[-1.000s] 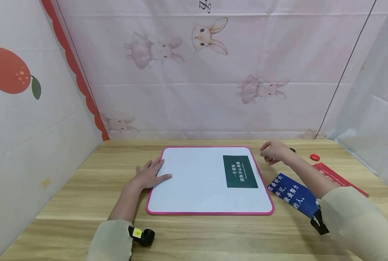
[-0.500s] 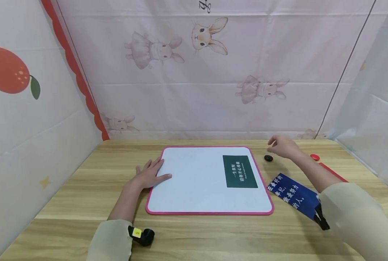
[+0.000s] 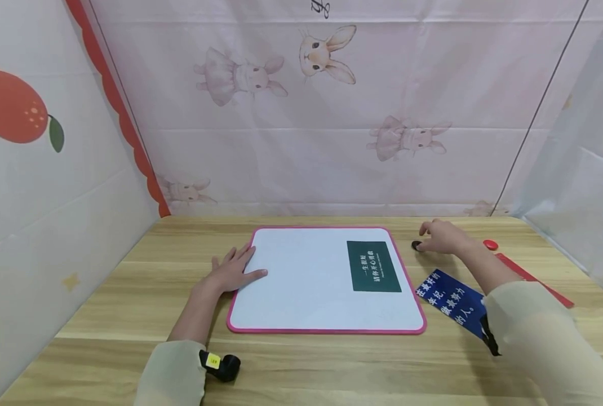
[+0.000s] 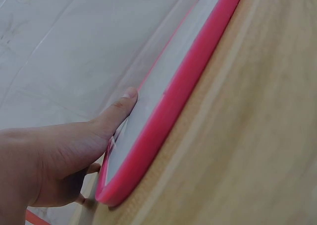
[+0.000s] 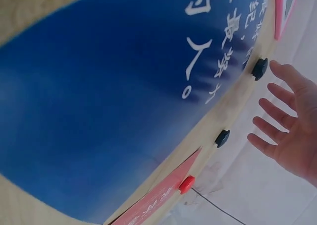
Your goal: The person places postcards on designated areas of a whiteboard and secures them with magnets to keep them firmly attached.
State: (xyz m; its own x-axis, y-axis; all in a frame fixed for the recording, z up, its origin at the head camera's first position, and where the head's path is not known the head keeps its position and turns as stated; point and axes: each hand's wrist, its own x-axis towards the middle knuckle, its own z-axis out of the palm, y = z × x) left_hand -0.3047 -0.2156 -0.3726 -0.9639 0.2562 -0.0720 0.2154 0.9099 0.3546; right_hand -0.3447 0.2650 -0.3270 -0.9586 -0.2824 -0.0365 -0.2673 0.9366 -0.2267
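Black magnet (image 3: 416,245) lay beside the whiteboard (image 3: 301,282); my right hand (image 3: 443,237), just lowered, touched it with fingers spread, left hand (image 3: 230,273) flat.

Wooden table (image 3: 129,316), whiteboard (image 3: 301,282) (pink-rimmed), blue card (image 3: 451,301), black magnet (image 3: 416,245)

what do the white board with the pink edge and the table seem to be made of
The board: probably a glossy coated whiteboard panel with a smooth, rounded pink rim, plastic or rubber by its look. The table: wood or wood-look laminate; pale grain streaks and plank seams show, matte finish.
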